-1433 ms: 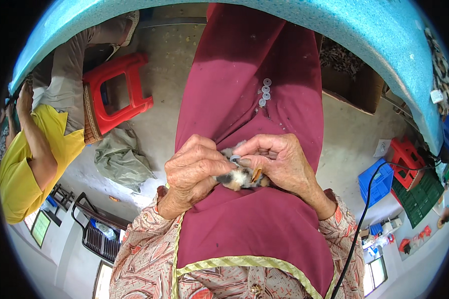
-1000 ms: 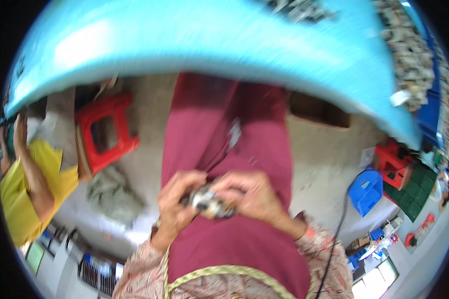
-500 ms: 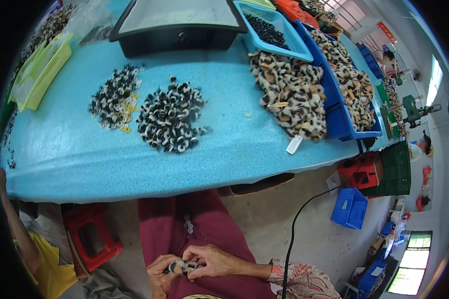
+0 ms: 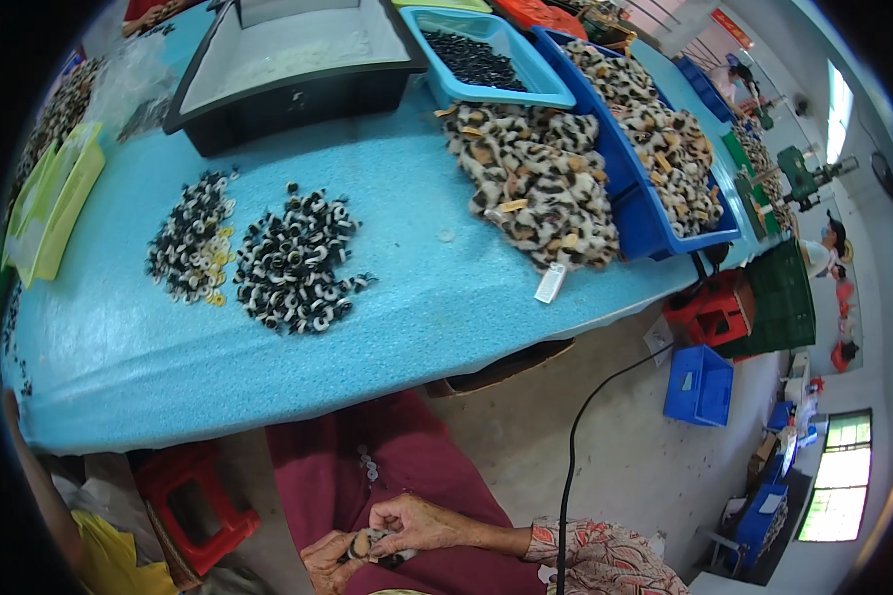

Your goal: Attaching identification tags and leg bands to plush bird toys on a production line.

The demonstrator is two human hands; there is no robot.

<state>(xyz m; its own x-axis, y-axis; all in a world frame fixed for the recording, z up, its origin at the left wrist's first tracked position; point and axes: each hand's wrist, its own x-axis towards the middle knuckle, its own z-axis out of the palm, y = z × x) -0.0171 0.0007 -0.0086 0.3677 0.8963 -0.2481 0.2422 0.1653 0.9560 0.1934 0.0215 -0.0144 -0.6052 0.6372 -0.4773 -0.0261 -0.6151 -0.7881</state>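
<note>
Curled black-and-white pieces (image 4: 293,263) lie heaped on a speckled blue tabletop (image 4: 169,362) near mottled plush pieces (image 4: 541,188). Low over a maroon apron (image 4: 362,426), a small fuzzy piece (image 4: 361,544) shows black, white and tan patches; fingers of the right hand (image 4: 412,522) pinch it, those of the left hand (image 4: 324,561) curl against its side.
</note>
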